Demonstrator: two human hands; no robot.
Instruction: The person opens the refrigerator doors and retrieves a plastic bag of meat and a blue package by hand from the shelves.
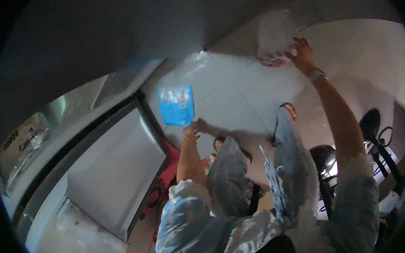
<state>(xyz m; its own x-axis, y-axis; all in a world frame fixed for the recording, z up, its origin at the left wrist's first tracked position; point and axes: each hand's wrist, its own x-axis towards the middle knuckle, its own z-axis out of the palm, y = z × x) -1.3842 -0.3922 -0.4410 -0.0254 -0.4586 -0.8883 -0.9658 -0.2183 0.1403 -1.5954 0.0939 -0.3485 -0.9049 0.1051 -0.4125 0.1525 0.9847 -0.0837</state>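
Observation:
My left hand [191,130] is at the lower right corner of a blue plastic packet [177,110] and pinches it there. The packet has a shiny, silvery upper part and bears print. Farther out on the right, my right hand [303,57] grips the side of a translucent plastic bag [275,35]. Something reddish [273,61] shows at the bag's near end; blur hides what it is. Below both hands are my knees in grey-blue trousers [228,173], with light tile floor [242,89] beyond them.
A dark-framed panel [118,166] stands close on my left, with red cloth [168,167] beside it. Clear plastic wrapping [198,64] lies ahead near a dark overhanging surface [113,34]. On my right are dark rounded objects on black stalks [324,157].

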